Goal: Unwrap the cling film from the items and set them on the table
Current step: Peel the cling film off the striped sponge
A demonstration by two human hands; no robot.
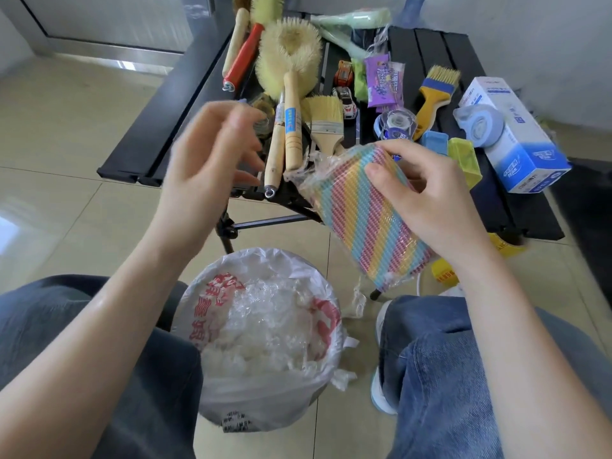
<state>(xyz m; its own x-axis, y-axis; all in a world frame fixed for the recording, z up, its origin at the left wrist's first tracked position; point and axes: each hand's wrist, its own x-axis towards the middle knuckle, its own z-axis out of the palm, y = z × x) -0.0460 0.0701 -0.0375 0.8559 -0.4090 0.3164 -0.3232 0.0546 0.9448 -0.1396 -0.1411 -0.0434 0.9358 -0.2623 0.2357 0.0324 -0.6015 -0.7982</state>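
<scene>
My right hand (427, 197) grips a rainbow-striped sponge cloth pack (361, 213), tilted above the floor between the table and my knees. Cling film (308, 168) still covers the pack and bunches loose at its upper left corner; a strip hangs from its lower end. My left hand (212, 160) hovers blurred to the left of the pack with its fingers spread, and holds nothing that I can see. The black slatted table (427, 48) lies beyond both hands.
A bin lined with a white bag (265, 339) full of crumpled film stands between my knees. On the table lie wooden brushes (291, 104), paintbrushes (326, 124), toy cars (344, 94), purple packets (384, 81), tape rolls (395, 122) and a blue-white box (516, 134).
</scene>
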